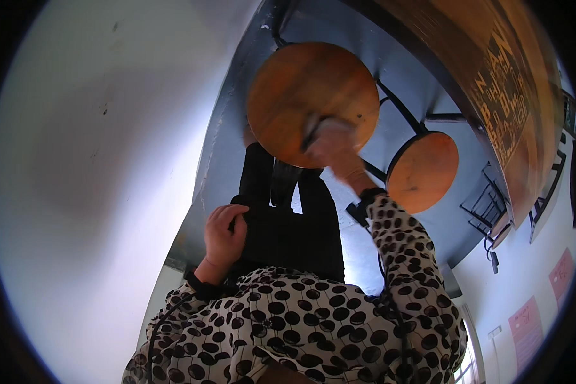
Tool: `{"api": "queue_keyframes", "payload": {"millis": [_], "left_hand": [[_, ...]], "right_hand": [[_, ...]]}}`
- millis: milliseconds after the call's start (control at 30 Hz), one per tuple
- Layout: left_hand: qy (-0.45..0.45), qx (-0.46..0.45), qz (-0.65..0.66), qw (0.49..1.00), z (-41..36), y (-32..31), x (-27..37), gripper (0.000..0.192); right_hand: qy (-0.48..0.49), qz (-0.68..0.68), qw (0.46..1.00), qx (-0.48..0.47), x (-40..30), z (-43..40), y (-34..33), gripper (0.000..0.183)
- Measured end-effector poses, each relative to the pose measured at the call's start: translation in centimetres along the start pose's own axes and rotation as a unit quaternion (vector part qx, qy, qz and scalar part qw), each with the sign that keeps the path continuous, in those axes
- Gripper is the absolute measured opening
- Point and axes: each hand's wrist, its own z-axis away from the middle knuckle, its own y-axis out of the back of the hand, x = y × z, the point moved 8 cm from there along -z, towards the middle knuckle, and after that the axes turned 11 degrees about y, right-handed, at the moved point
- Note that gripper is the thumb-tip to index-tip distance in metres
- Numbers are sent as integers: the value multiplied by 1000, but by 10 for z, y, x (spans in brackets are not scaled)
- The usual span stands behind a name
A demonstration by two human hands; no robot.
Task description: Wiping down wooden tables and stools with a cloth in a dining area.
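Observation:
The round wooden seat of a stool [293, 91] stands in front of my knees, its surface orange-brown with a few dark spots. My right hand [333, 144] is over the near right part of this seat and is blurred by motion. Under its fingers shows a dark cloth-like item [310, 133], too smeared to name surely. Loosely curled and holding nothing visible, my left hand [225, 233] rests by my left thigh, over the black trousers [288, 240].
A second round stool seat [422, 170] with dark legs is to the right. Beyond it a wooden tabletop [523, 96] bears large lettering. Left of me rises a pale wall [101, 192]. Dark-framed chairs [492, 206] and pink sheets [525, 331] on a wall are at far right.

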Motion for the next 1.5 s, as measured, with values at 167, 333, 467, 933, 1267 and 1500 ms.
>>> {"api": "queue_keyframes", "payload": {"millis": [167, 333, 467, 933, 1267, 1500], "left_hand": [[-3, -7, 10, 1000, -1, -7, 9, 14], [22, 13, 1, 1000, 1, 0, 4, 15], [8, 15, -9, 1000, -2, -3, 7, 14], [52, 68, -11, 996, 2, 4, 1, 15], [5, 94, -30, 995, 4, 4, 3, 16], [-22, 124, -125, 984, 9, 8, 14, 20]], "right_hand": [[-266, 63, 860, 430, 127, 80, 41, 38], [-85, 41, 980, 177, 1, 20, 3, 38], [111, 83, 971, 195, -11, 11, -7, 37], [129, 68, 943, 299, -10, 10, 8, 41], [-189, -7, 931, 313, 132, 145, 32, 34], [-209, -204, 873, 389, 107, 275, 31, 38]]}}
